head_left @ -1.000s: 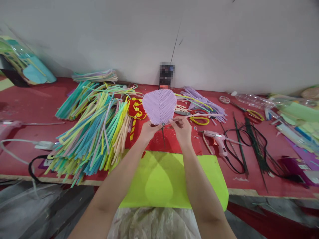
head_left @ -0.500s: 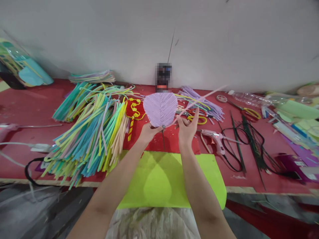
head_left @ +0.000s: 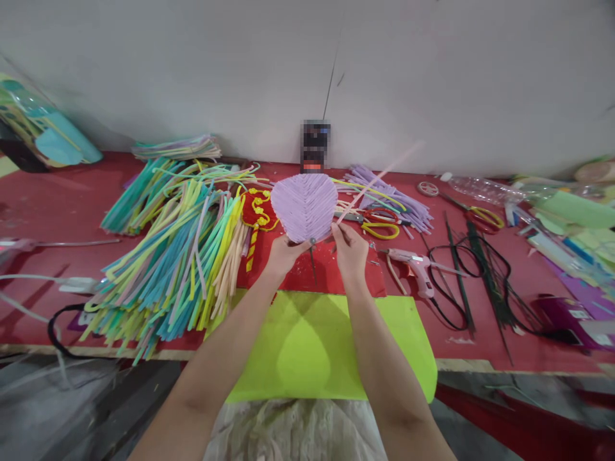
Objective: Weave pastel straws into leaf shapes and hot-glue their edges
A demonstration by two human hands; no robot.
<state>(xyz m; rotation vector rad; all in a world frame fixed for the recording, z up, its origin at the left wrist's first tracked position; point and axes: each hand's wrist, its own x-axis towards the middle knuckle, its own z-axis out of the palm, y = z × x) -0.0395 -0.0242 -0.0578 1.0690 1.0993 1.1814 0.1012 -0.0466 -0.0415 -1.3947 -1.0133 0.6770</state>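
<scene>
Head view, and closest in, a lime-green sheet (head_left: 305,358) spreads beneath the forearms! Well right of the right hand (head_left: 352,251), a purple object (head_left: 555,312) on the counter (head_left: 52,205) shows a pale label, too small to read. Left hand (head_left: 284,254), closed, pinches the base of the lilac leaf-shaped piece (head_left: 304,206), upright just beyond and between both hands. Right hand's fingertips, drawn together, grip a pink strip (head_left: 359,195) slanting away toward the wall (head_left: 230,77).

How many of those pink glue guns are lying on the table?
2. One glue gun lies to the right of the right hand; a second glue gun, cut off by the picture's edge, lies far left, past the coloured stems. Others may be hidden.
</scene>
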